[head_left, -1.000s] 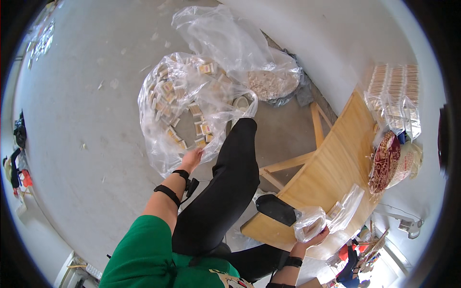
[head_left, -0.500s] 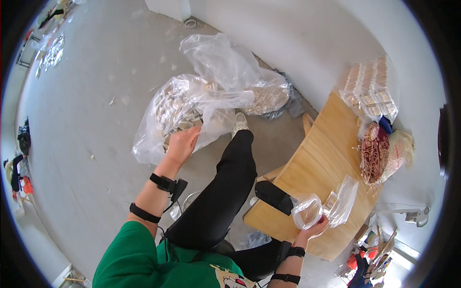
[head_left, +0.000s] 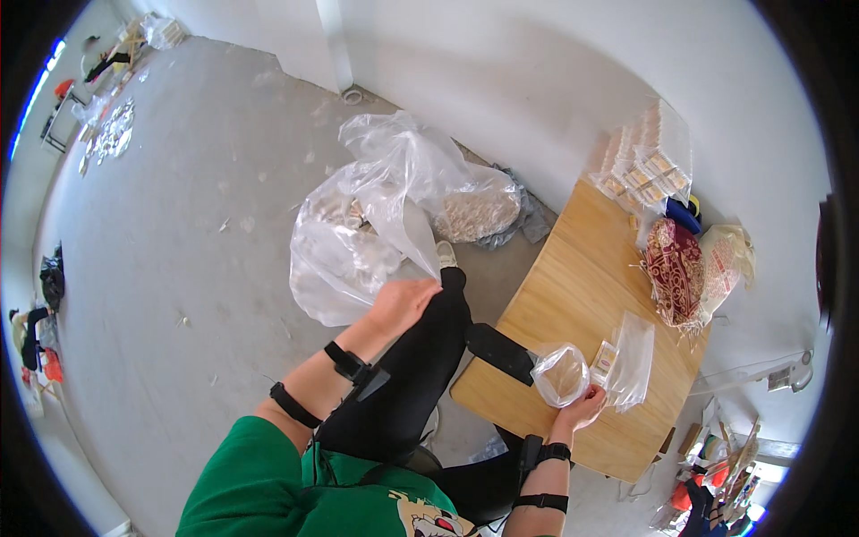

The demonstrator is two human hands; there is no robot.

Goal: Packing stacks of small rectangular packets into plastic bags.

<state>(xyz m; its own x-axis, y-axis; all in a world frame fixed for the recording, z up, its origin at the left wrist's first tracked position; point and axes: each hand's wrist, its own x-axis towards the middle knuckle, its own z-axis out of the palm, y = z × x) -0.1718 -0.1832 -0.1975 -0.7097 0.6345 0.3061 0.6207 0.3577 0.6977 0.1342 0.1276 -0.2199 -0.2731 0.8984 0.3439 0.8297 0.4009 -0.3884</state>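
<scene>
A large clear plastic bag [head_left: 331, 259] stands on the floor in front of me, with small light pieces showing inside. My left hand [head_left: 405, 306] is closed, its fingertips pinching the near right edge of that bag. On the wooden table to my right, a small clear plastic bag [head_left: 561, 375] stands with its round mouth facing up. My right hand [head_left: 583, 409] grips its rim with thumb and fingers. Beside that hand lie a small printed packet [head_left: 604, 360] and a stack of flat clear bags [head_left: 633, 362].
The wooden table [head_left: 573, 277] carries a black flat object [head_left: 499, 353], stacked wrapped packs [head_left: 649, 161] and a red patterned cloth bag [head_left: 673, 273]. A second bag of beige pieces [head_left: 483, 212] sits by the wall. Other people and scattered items are at the far left.
My left hand has moved right and drawn the large bag's edge toward my knee, so the plastic covers more of the pieces. My right hand stays at the small bag. The view has shifted slightly.
</scene>
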